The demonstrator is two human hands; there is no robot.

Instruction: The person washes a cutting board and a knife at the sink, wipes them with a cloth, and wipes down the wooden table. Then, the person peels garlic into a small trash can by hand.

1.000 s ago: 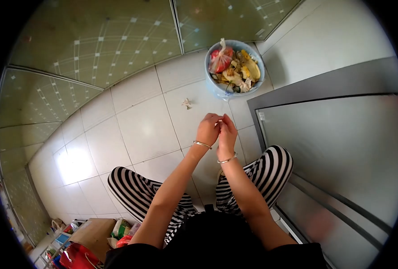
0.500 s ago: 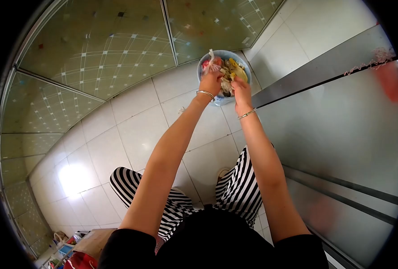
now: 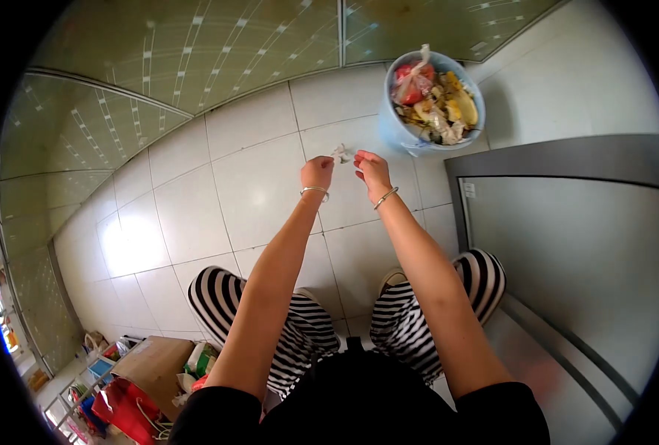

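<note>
A crumpled white scrap (image 3: 341,153), perhaps tissue, shows between my two hands over the floor tiles. My left hand (image 3: 317,173) is closed, its fingertips right at the scrap's left edge; what the fingers hold, if anything, is hidden. On the scrap's other side, my right hand (image 3: 374,176) has its fingers apart and stretched toward it, holding nothing. Beyond my right hand stands a light blue bin (image 3: 396,127), full of waste. In it lie a knotted clear bag with red contents (image 3: 414,81), yellow peels (image 3: 463,107) and crumpled pale wrapping.
Patterned greenish panels (image 3: 255,52) line the far side. A grey-framed frosted panel (image 3: 567,215) stands close on my right. At lower left are a cardboard box (image 3: 151,363), a red bag (image 3: 125,408) and a metal rack. My striped trouser legs (image 3: 311,319) are below my arms.
Both hands have come out of the bin, back toward me and lower over the floor. My right fingers have opened. The view has shifted, so the bin appears farther right and larger.
</note>
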